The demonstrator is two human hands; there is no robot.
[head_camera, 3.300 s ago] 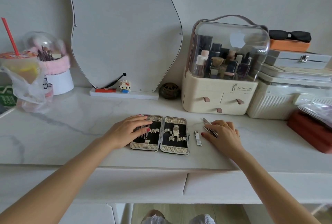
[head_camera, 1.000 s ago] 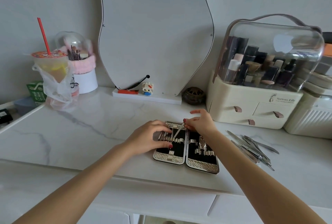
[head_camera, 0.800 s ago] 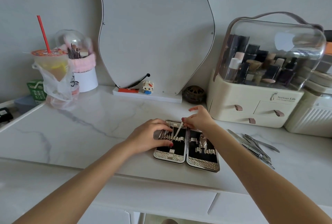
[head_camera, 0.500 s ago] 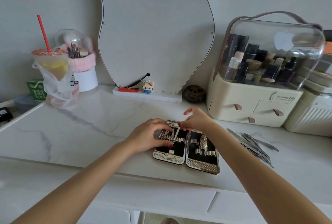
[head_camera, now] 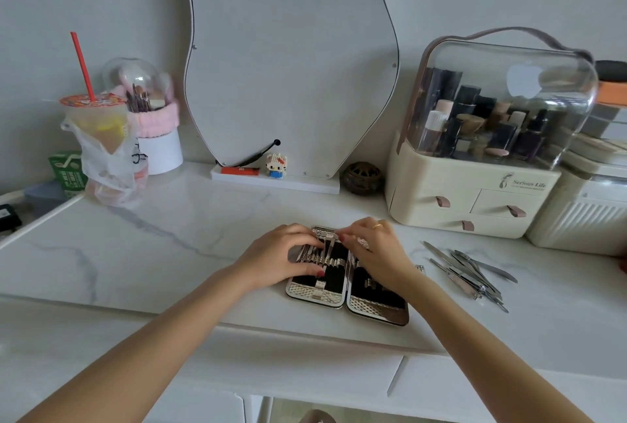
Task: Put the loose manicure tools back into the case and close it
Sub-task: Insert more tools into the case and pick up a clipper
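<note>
The open black-lined manicure case with woven metallic edges [head_camera: 346, 281] lies flat under both my hands. My right hand [head_camera: 380, 253] pinches a slim steel tool [head_camera: 328, 246] into its left half; my left hand [head_camera: 281, 258] rests there, fingers curled. Loose steel manicure tools [head_camera: 470, 270] lie right of my right hand.

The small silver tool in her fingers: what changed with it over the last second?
The right hand brought the thin tool down from a tilt into the left half of the case, pinching its top end. The left hand stayed resting on that half; the loose tools stayed put.
</note>
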